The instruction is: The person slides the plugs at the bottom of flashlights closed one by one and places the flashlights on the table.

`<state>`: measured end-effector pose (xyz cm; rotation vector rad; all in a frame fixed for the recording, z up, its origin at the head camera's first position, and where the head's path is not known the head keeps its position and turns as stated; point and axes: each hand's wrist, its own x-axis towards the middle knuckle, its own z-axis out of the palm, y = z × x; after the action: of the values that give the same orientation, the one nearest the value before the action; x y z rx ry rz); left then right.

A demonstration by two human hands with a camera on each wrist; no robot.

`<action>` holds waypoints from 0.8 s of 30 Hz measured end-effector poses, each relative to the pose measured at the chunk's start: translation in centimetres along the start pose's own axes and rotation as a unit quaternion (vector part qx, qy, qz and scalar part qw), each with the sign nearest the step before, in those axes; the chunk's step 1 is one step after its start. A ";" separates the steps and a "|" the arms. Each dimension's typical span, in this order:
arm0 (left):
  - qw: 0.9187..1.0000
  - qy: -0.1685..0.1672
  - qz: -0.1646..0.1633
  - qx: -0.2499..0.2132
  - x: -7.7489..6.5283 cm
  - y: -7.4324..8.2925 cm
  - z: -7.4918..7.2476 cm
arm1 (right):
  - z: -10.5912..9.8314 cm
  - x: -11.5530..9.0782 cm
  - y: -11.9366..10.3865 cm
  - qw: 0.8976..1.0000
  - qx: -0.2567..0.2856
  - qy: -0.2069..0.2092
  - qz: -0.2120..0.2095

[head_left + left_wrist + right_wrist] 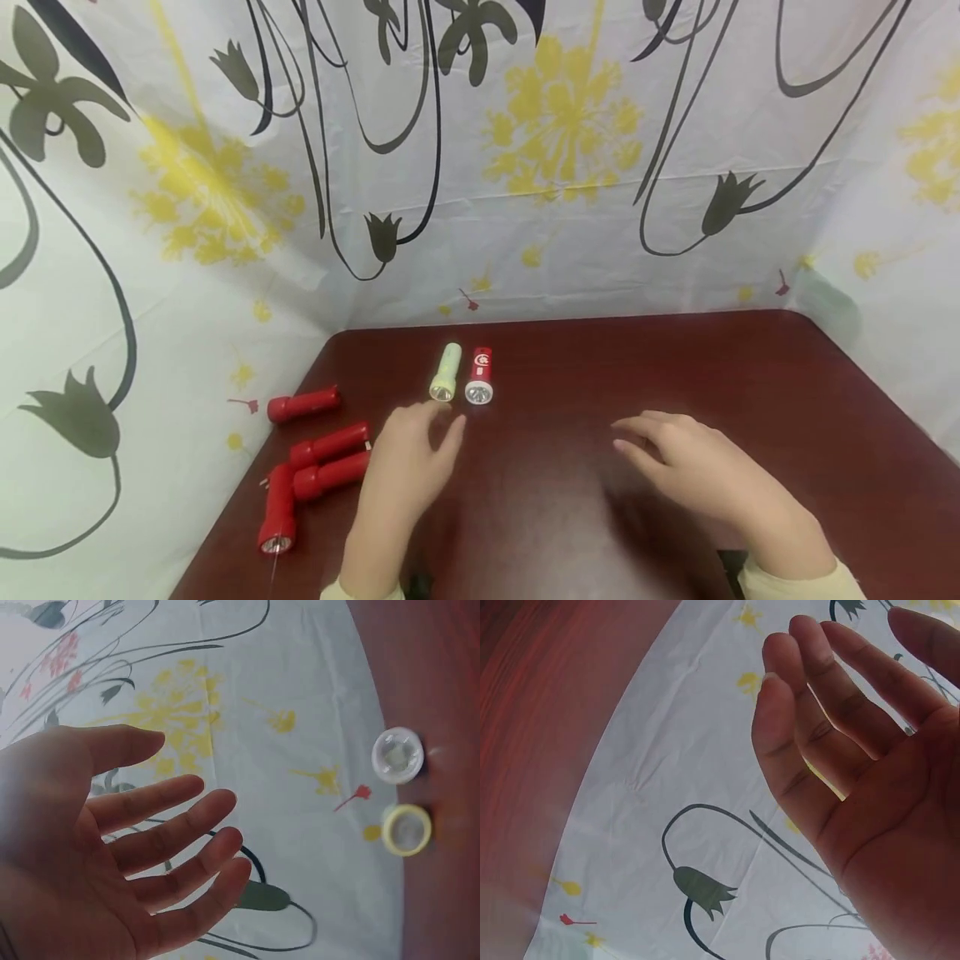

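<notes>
My left hand [408, 458] hovers over the left half of the table, its fingers loosely spread with nothing in them. Just beyond its fingertips lie a pale yellow-green flashlight [447, 369] and a red flashlight with a white head [482, 367], side by side with their lenses toward me. The left wrist view shows the white lens end [397, 755] and the yellow one [407, 829] apart from the left hand [150, 840]. Over the right half, my right hand [686, 462] is held relaxed and holds nothing; its palm and slightly bent fingers [840, 690] show in the right wrist view.
Several red flashlights lie at the table's left edge: one at the back [303, 404], two side by side [330, 444] partly behind the left hand, and one pointing toward me [277, 508]. A floral white curtain [450, 167] surrounds the dark red table [540, 500].
</notes>
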<state>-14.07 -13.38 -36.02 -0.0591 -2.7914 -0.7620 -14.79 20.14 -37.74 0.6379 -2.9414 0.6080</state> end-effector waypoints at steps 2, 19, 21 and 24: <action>1.000 -0.005 -0.002 -0.001 -0.7 -0.2 0.6 | 0.2 -0.3 0.1 1.000 -0.005 0.001 0.008; 0.997 -0.061 -0.039 0.004 -1.2 -1.6 1.8 | 0.6 -0.7 0.5 1.000 0.006 -0.018 0.017; 0.996 -0.066 -0.053 0.002 -1.1 -1.9 1.7 | 0.7 -0.6 0.5 1.000 0.008 -0.022 0.013; 0.995 -0.066 -0.070 0.009 -1.1 -2.5 1.4 | 0.8 -0.4 0.5 1.000 0.013 -0.025 0.005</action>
<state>-13.58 -14.80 -38.73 0.0945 -2.9519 -0.7929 -14.58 20.36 -38.74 0.6504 -2.9897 0.6400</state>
